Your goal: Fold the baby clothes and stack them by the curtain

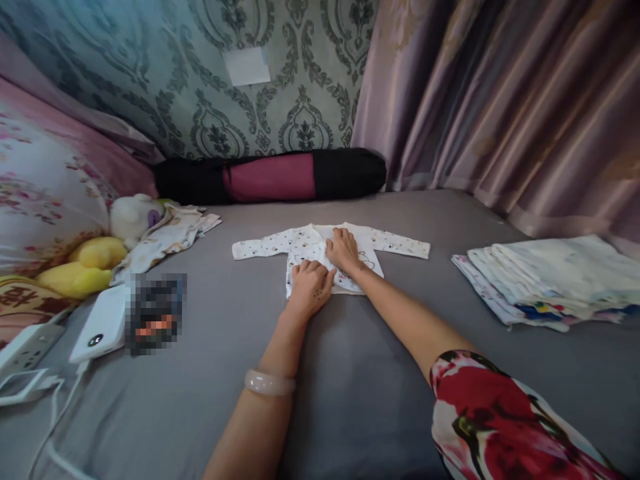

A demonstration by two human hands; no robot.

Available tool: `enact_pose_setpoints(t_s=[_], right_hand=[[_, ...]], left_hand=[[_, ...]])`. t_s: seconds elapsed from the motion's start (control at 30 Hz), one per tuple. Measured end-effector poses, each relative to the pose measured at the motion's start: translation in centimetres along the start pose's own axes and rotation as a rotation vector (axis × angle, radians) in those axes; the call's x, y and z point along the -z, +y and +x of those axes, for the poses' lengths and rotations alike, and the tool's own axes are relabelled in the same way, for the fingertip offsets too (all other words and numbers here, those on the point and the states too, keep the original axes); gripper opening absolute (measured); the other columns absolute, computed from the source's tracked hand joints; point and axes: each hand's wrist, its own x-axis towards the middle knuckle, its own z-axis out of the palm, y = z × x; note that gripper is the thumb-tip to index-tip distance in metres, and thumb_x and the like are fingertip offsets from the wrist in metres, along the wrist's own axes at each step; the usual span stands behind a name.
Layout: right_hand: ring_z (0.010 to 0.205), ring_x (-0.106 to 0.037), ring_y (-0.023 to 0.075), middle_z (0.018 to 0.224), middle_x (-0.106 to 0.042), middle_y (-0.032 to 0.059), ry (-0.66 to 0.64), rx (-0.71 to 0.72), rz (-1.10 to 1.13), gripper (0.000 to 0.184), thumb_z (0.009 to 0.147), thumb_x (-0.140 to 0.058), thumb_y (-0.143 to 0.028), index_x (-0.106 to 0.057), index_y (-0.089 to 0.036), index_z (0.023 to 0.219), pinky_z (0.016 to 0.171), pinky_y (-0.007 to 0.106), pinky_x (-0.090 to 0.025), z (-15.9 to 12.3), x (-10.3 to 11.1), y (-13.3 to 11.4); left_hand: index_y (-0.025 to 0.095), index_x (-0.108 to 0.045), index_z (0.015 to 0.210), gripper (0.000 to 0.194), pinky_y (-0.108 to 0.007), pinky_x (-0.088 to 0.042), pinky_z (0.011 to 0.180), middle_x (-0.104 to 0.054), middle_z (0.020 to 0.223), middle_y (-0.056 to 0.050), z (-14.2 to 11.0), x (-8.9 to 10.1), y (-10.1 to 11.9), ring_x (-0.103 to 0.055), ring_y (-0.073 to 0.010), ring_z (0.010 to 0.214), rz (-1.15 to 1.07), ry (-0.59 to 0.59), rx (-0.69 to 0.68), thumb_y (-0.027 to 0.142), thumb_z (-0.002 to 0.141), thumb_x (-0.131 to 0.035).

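A small white baby shirt [395, 245] with a fine print lies flat on the grey bed sheet [360, 373], its sleeves spread left and right. My left hand [311, 285] rests palm down on the shirt's lower left edge, fingers together and flat. My right hand [344, 249] lies flat on the middle of the shirt, fingers stretched out. Neither hand grips anything. A pale bangle [269, 383] sits on my left wrist.
A stack of folded cloths [555, 277] lies at the right. At the left are a white garment [170, 233], plush toys [95, 257], a white power bank [100, 323], a power strip [27, 347] and cables. A black and maroon roll [273, 175] lies along the wall; curtains [500, 100] hang behind.
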Motion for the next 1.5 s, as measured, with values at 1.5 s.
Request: enact_pose_setpoints(t_s=[1.5], right_hand=[[0.078, -0.064, 0.0185, 0.081, -0.070, 0.0054, -0.568, 0.348, 0.117, 0.041, 0.097, -0.033, -0.034, -0.069, -0.018, 0.084, 0.071, 0.027, -0.045, -9.0, 11.6, 5.2]], left_hand=[[0.018, -0.045, 0.138, 0.049, -0.049, -0.017, 0.117, -0.036, 0.152, -0.012, -0.3, -2.4, 2.6, -0.026, -0.0247, 0.143, 0.019, -0.068, -0.041, 0.042, 0.097, -0.032]])
